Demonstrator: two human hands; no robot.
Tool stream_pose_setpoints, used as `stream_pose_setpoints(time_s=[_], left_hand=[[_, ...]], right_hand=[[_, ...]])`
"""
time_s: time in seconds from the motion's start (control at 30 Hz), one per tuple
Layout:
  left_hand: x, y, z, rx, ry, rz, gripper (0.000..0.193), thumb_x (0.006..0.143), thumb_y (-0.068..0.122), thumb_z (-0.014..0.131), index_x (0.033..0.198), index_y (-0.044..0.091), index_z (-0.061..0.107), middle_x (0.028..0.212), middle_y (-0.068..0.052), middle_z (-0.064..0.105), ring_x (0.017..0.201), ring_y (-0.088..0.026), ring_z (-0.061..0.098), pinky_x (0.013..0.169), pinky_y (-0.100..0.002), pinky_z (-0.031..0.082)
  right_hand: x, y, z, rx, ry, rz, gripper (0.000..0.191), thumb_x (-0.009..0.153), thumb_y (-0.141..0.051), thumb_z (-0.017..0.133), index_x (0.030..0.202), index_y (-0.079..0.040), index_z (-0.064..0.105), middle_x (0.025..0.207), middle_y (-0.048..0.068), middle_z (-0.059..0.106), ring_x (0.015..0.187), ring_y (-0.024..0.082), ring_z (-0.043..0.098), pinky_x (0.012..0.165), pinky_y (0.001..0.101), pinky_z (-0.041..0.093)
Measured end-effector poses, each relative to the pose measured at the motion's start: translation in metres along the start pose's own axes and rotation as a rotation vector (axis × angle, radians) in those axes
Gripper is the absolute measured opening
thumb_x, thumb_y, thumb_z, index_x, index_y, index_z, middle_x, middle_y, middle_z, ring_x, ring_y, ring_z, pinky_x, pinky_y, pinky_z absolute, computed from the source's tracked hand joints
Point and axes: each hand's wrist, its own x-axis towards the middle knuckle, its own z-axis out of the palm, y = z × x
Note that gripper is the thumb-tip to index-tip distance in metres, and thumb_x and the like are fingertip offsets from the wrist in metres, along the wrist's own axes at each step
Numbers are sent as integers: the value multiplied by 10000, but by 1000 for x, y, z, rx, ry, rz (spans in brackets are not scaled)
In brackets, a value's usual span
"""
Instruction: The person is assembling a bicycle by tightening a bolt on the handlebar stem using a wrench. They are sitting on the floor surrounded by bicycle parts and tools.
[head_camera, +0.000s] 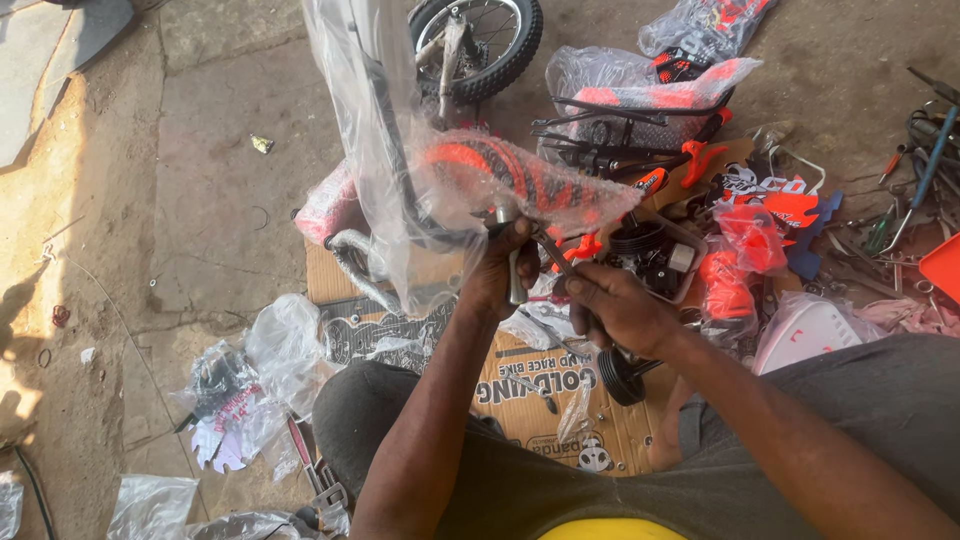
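Left hand (497, 272) gripping a grey metal tube (513, 262) under the plastic-wrapped orange-and-black bike frame (500, 175). Right hand (612, 305) closing around a thin tool (552, 252), tip touching the tube. Both hovering over a flattened cardboard box (530, 390); small wheel (478, 40) lying beyond

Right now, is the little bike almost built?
Not nearly. Unpacked so far: parts lie spread on the flattened cardboard. In hand: the left hand grips a metal tube on the plastic-wrapped orange frame while the right hand works a thin tool there. Left: the wheel and bagged pieces lie unattached.
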Motion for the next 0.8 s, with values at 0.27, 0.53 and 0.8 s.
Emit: stream_pose_setpoints(time_s=[0.27, 0.53, 0.8], left_hand=[[-12, 22, 22, 180, 153, 2, 282, 844, 231, 793, 988, 45, 639, 705, -18, 645, 455, -87, 505, 373, -233, 413], [-20, 25, 36, 212, 276, 84, 301, 843, 259, 811, 912, 34, 624, 553, -17, 532, 400, -116, 501, 354, -253, 407], [-24, 33, 45, 252, 218, 200, 265, 831, 167, 771, 1028, 59, 632, 726, 0, 656, 448, -103, 529, 370, -237, 408]], right_hand=[[-1, 2, 9, 263, -61, 102, 232, 991, -316, 568, 962, -87, 595, 629, 40, 603, 393, 74, 468, 354, 230, 352], [1, 8, 18, 252, -8, 28, 235, 987, -291, 612, 995, -58, 648, 634, 6, 564, 400, 33, 404, 363, 195, 308], [1, 22, 29, 307, 58, -141, 249, 1038, -273, 616, 950, -42, 651, 628, -32, 494, 468, 23, 387, 404, 206, 313]])
